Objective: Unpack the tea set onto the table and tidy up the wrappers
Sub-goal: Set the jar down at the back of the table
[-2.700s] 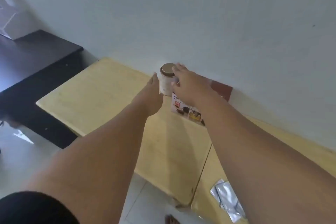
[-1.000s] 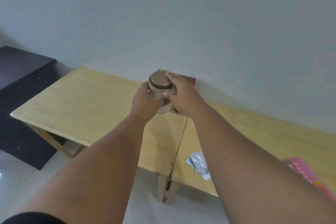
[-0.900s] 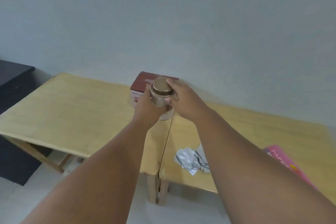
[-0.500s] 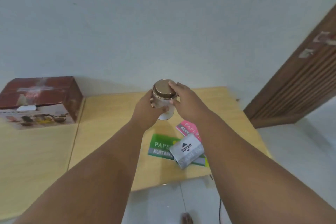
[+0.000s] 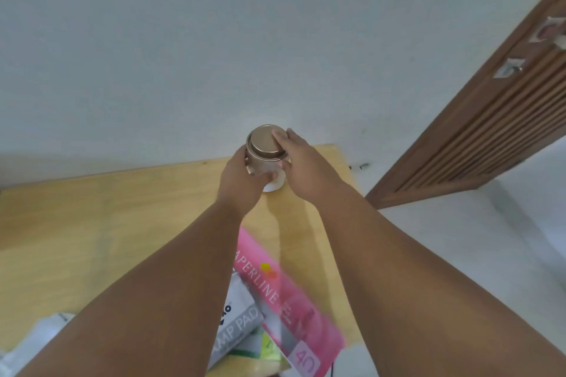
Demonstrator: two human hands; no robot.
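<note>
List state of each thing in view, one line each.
jar: upright, gripped by both hands, base at or just above the table, contact unclear
lid: on the jar, right fingers on its top
left hand: wrapped round the jar's side
right hand: on lid and side
pink paper pack: lying flat on the table
door: open

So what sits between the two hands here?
In the head view, the bronze-lidded canister sits between the left hand and right hand, both gripping it.
</note>
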